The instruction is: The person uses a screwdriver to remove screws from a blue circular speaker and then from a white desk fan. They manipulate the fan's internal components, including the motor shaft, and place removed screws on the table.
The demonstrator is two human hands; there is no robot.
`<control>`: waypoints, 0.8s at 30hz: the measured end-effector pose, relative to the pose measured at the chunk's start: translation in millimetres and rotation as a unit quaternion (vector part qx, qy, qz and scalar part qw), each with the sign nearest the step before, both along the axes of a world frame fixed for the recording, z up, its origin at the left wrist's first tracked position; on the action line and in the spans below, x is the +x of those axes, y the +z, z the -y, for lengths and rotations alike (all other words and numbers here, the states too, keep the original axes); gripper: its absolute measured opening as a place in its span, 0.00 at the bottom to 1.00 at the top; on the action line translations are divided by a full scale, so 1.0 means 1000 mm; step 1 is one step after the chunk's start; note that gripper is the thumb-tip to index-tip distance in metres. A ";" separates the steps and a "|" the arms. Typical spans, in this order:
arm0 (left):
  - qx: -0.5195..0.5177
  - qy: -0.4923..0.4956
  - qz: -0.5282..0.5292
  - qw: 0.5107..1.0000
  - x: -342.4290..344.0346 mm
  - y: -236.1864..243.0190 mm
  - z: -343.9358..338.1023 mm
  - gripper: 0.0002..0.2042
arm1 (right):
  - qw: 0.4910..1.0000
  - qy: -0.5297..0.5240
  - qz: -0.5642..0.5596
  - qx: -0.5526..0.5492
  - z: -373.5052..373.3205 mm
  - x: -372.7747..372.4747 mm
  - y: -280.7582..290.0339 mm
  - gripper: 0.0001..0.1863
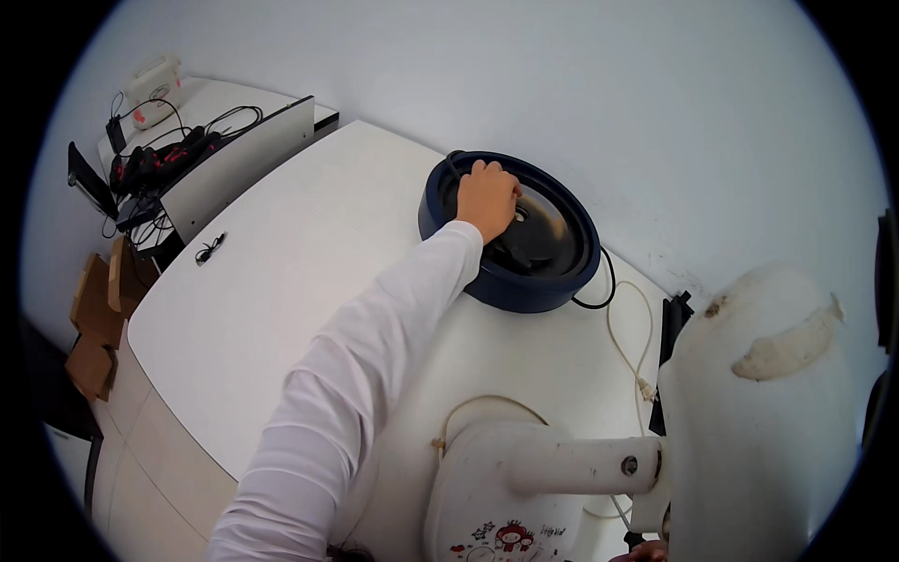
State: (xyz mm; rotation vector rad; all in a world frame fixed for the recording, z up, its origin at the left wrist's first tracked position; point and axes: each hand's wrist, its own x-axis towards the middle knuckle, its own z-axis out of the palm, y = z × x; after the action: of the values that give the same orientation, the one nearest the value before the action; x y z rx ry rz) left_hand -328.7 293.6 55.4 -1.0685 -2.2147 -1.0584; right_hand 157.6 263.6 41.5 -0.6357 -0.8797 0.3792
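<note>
My left hand [489,199], at the end of a white sleeve, reaches into a round dark blue electrical appliance [524,298] with a shiny dark hollow inside. Its fingers are bent and closed down over the left part of that hollow; what they grip, if anything, is hidden under them. Of my right hand [646,551], only a small part shows at the lower edge, by the white appliance, with its fingers mostly hidden. This white appliance [585,465] has a rounded base with small red cartoon prints, a thick side arm and a tall, stained, rounded body.
The appliances stand on a white table [272,244] against a wall. A pale cord with a plug [646,389] lies at the right. Far left are a small cable bundle [211,248], a low white partition [248,159], tangled black cables and open cardboard boxes [96,309].
</note>
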 end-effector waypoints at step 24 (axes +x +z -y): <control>0.186 -0.088 -0.079 0.976 0.038 0.017 0.056 0.11 | 0.930 0.152 0.281 0.180 0.005 0.011 -0.002 0.06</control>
State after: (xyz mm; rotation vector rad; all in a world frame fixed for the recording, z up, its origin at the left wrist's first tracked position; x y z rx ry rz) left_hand -290.5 237.7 72.4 -1.1459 -1.7337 -1.3477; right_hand 168.8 258.3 39.3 -0.2587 -1.5670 0.3015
